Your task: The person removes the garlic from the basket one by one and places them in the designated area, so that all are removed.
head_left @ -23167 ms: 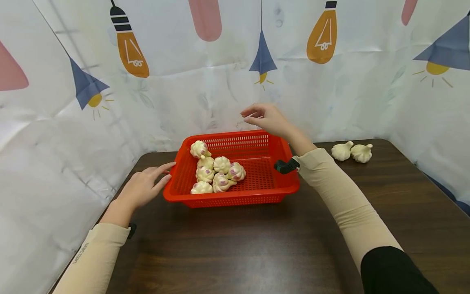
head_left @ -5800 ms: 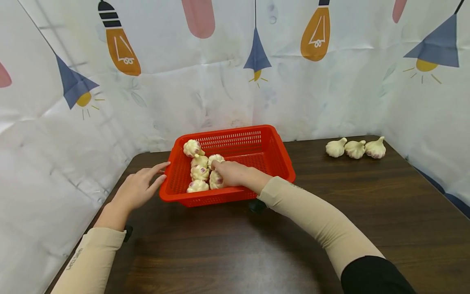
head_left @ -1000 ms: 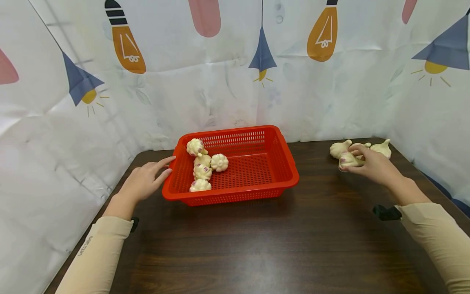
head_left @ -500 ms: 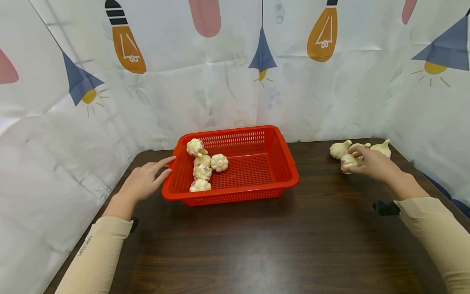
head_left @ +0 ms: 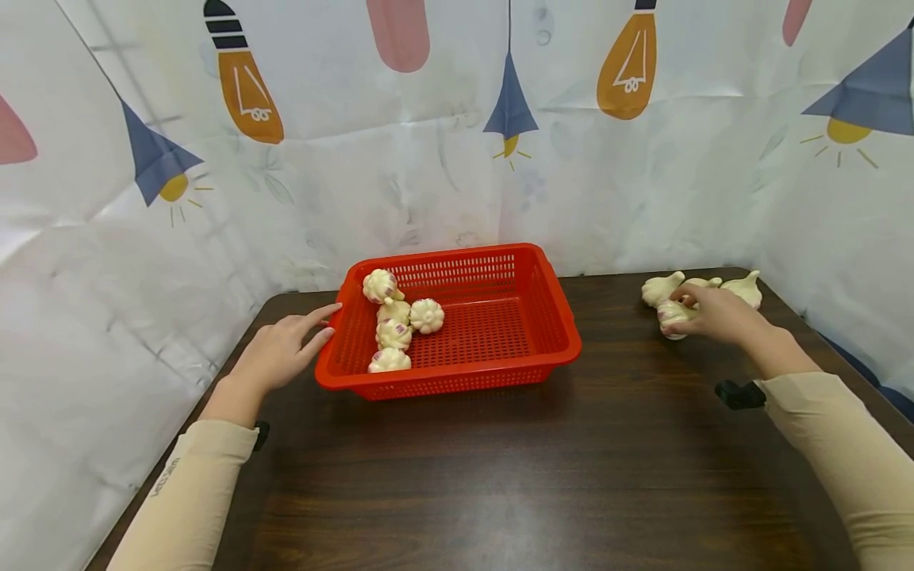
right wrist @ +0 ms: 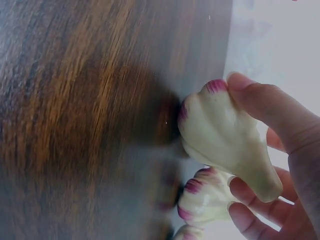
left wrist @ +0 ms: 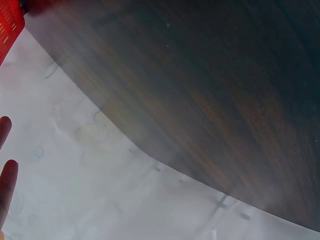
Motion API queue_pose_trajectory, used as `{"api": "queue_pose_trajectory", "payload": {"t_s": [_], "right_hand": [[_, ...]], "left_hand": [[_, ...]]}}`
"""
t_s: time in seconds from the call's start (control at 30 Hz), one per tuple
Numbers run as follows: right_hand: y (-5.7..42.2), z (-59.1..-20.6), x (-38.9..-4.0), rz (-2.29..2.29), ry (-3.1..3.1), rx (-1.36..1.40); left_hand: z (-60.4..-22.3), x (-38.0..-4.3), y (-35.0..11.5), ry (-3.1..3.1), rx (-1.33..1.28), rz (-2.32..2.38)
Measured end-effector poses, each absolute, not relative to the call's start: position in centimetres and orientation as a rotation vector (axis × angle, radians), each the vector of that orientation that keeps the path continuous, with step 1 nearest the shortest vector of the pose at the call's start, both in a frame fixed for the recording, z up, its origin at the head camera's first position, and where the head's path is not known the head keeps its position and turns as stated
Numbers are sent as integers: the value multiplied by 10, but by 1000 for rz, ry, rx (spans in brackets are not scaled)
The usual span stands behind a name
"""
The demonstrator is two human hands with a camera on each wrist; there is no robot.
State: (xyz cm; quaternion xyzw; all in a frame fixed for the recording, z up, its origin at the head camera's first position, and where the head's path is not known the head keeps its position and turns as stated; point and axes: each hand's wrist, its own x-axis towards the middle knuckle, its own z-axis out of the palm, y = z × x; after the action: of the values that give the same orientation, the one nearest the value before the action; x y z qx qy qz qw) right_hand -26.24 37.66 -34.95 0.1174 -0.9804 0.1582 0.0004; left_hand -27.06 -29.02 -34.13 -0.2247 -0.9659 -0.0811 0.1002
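At the right of the table my right hand [head_left: 724,316] pinches a garlic bulb [head_left: 673,319] with purple-tinged cloves between thumb and fingers. In the right wrist view this held garlic bulb [right wrist: 225,130] has its stem pointing toward the palm, and another purple-tipped bulb [right wrist: 207,197] lies beside it. Behind the held one stand a garlic bulb [head_left: 660,289], a second, partly hidden by the fingers, and a third garlic bulb [head_left: 743,289]. My left hand [head_left: 274,357] has relaxed fingers at the left rim of a red plastic basket [head_left: 457,381]; two fingertips [left wrist: 7,185] show in the left wrist view.
Several garlic bulbs [head_left: 393,335] are gathered in the left half of the basket. The dark wooden table [head_left: 457,476] ends at a white printed curtain [head_left: 428,182] at the back and sides.
Bulbs have left the basket and the group at back right has grown. My right hand went from the basket to that group, lately shifting slightly left with its bulb. The left hand stays.
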Motion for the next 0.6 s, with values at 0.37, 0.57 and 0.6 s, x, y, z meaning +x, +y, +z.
{"api": "queue_pose_trajectory", "payload": {"t_s": [0.37, 0.57, 0.6], "right_hand": [[376, -354, -267, 481, -3064, 380], [374, -360, -267, 486, -3032, 365], [373, -361, -267, 488, -3020, 365]], "left_hand": [[-342, -269, -290, -2855, -659, -248], [-342, -270, -290, -2851, -665, -253], [-342, -270, -290, -2852, -663, -253]]}}
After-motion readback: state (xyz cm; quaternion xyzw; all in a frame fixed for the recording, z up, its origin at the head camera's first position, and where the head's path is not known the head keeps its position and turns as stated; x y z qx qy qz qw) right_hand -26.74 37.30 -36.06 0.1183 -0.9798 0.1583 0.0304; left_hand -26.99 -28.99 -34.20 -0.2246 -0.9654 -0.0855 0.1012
